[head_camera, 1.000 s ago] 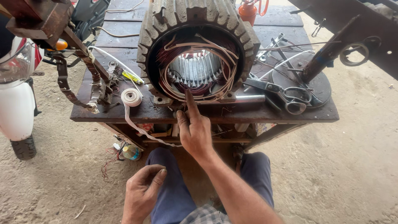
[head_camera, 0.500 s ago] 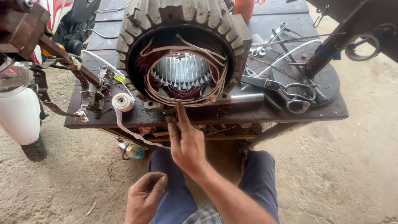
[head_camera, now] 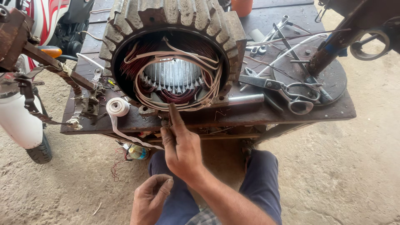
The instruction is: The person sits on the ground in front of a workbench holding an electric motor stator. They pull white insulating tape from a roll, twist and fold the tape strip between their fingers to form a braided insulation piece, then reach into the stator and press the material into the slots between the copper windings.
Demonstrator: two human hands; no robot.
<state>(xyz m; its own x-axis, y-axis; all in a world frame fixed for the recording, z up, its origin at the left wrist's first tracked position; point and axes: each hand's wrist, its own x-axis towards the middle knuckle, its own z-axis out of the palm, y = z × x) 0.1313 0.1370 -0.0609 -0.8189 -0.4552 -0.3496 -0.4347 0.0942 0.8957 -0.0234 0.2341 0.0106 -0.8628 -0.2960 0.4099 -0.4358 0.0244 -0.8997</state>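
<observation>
Head view | right hand forefinger extended, touching motor stator windings | left hand fingers loosely curled, empty

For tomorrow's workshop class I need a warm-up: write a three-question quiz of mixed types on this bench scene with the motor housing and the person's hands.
1. True or false: the right hand points a finger at the lower rim of the motor housing.
2. What lies right of the housing? A) scissors B) hammer C) drill
3. Fill in: the roll of white tape sits on the ____ of the housing.

Key: 1 true; 2 A; 3 left. The left hand rests low, empty.
</observation>
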